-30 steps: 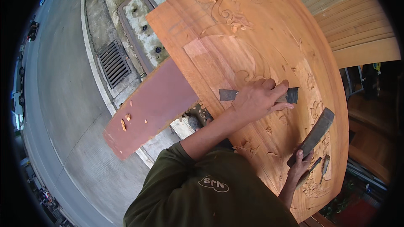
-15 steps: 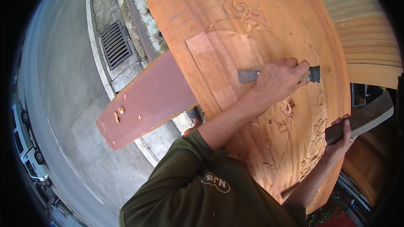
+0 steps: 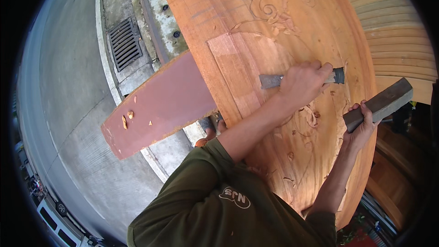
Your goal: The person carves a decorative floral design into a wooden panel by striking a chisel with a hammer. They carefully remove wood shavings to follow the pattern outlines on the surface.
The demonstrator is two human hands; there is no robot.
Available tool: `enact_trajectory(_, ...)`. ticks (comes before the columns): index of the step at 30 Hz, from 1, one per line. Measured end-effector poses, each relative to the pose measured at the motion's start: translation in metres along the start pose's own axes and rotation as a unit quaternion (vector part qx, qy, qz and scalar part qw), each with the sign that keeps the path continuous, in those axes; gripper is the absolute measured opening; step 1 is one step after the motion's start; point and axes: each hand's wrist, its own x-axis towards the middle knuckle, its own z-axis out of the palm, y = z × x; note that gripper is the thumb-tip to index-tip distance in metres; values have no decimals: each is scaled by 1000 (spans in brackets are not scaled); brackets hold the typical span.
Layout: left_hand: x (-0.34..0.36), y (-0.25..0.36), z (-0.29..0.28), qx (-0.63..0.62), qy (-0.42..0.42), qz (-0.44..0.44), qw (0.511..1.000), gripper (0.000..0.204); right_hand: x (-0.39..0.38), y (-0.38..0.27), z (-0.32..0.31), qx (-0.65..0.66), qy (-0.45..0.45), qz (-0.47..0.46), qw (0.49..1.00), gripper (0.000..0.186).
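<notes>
My left hand [image 3: 302,82] is closed around a wide flat chisel [image 3: 270,81], which lies crosswise over the carved wooden panel [image 3: 242,96]. The chisel's blade points left, and its dark wrapped butt end sticks out to the right of my fingers. In my right hand [image 3: 361,127] is a long squared wooden block [image 3: 386,102], gripped near its lower left end and tilted up to the right. The block is held above the panel's right edge, apart from the chisel. Scrolls and leaf shapes are drawn and partly carved on the panel, with wood shavings [image 3: 283,25] scattered over it.
A reddish-brown board [image 3: 160,98] with a few wood chips juts out left from under the panel. Beyond it are a drain grate [image 3: 124,45], a kerb and a concrete road [image 3: 75,87] with a parked vehicle [image 3: 59,222]. Slatted wood [image 3: 395,32] stands at the upper right.
My right hand has risen and moved left with the block, bringing it nearer the chisel's butt end. My left hand keeps the chisel at nearly the same spot. The view has shifted slightly.
</notes>
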Motion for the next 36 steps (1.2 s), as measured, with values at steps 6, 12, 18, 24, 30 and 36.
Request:
enact_trajectory(6,1,1,-8,-12,11,-11,1000,38,1,24,-41,-325,-195,-87,921,64)
enact_trajectory(12,1,0,-5,-4,9,-14,1000,37,6,12,0,6,-36,14,999,58)
enact_trajectory(18,-1,-2,-7,9,30,-26,999,35,17,18,-36,-327,-216,-54,918,80)
enact_trajectory(24,-1,1,-14,-3,43,-31,999,36,-12,26,3,-177,-156,-26,971,72)
enact_trajectory(30,-2,-2,-19,-11,51,-33,998,37,11,6,-11,-207,-154,-83,963,57)
enact_trajectory(36,-4,-3,-20,-26,67,-28,997,36,-29,33,-9,-286,-271,-31,919,47)
